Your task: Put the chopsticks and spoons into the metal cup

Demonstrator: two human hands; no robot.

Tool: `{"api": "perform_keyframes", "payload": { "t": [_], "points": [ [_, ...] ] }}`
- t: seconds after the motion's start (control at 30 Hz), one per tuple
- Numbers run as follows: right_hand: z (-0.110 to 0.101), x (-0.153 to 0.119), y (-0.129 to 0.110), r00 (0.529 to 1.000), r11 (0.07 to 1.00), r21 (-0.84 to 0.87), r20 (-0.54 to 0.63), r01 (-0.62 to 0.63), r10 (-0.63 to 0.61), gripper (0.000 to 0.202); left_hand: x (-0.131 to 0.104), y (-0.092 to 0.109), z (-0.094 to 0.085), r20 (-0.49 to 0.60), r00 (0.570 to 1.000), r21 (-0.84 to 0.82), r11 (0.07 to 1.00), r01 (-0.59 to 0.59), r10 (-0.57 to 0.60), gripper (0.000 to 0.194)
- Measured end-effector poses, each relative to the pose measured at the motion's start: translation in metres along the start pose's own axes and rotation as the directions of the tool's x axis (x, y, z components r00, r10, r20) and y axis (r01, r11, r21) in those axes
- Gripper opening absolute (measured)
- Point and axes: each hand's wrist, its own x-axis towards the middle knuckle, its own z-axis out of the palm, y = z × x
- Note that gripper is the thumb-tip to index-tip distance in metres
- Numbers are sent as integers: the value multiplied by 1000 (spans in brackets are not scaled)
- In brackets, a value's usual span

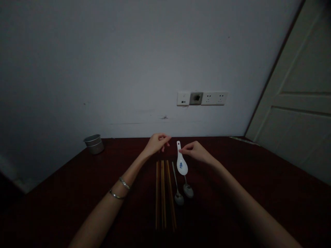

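My right hand pinches a white soup spoon with a blue mark in its bowl. The spoon is held by its handle, bowl towards me, above the table and partly in front of a metal spoon. Left of that lies another metal spoon with a long thin handle. Several wooden chopsticks lie lengthwise beside it in narrow groups. Just beyond their far ends hovers my left hand, its fingers loosely bent and apart, with nothing visible in them.
A metal cup stands at the back left of the dark red table. Behind the table rises a wall with sockets. A pale panelled door is on the right. The light is dim.
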Motion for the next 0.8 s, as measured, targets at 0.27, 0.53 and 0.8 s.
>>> {"api": "perform_keyframes", "payload": {
  "t": [0.27,0.53,0.8],
  "points": [
    [-31,0,48,903,918,29,195,-395,382,29,20,-70,-24,-176,962,-120,975,187,-206,26],
    [-31,-6,65,813,841,46,290,-539,505,26,16,-124,-42,-313,903,-200,950,239,-293,21],
    [-27,-4,74,750,827,-22,408,-562,521,25,5,-151,-48,-385,857,-258,932,256,-342,16]
  ]
}}
